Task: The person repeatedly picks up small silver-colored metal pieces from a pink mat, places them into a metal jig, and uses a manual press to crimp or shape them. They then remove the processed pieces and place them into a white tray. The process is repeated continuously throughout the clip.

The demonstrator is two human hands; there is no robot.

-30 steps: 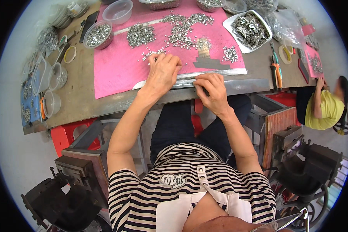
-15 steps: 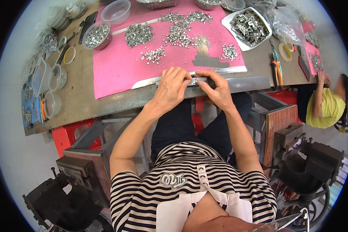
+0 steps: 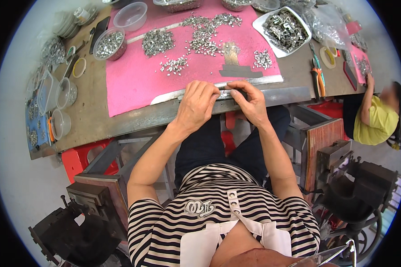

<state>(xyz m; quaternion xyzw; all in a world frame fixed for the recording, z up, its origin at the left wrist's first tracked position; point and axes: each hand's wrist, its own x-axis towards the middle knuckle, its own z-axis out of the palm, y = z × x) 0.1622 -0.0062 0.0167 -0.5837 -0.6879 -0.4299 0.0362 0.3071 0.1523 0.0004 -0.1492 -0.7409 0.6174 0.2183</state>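
Both hands meet at the near edge of the tabletop [image 3: 87, 111], fingertips at a slim metal strip [image 3: 226, 94] that lies crosswise between them. The left hand [image 3: 195, 104] is bent narrow, its fingers drawn together at the strip's left part; whether they pinch a small piece cannot be told. The right hand [image 3: 251, 101] has its thumb and forefinger set narrowly about the strip's right part, thumb on the near side; how firmly they grip does not show. Just beyond the left hand, a loose scatter of metal pieces [image 3: 173, 66] lies on the pink mat [image 3: 129, 86], with a denser heap [image 3: 158, 42] farther off and a wide spread [image 3: 204, 40] to its right. Grey tape [image 3: 240, 71] lies on the mat's right part, near a small heap [image 3: 262, 59]. Right of the mat stand a white dish [image 3: 259, 27] of metal parts and, nearer, pliers [image 3: 317, 78]; well apart sits a person in a yellow top [image 3: 375, 122].
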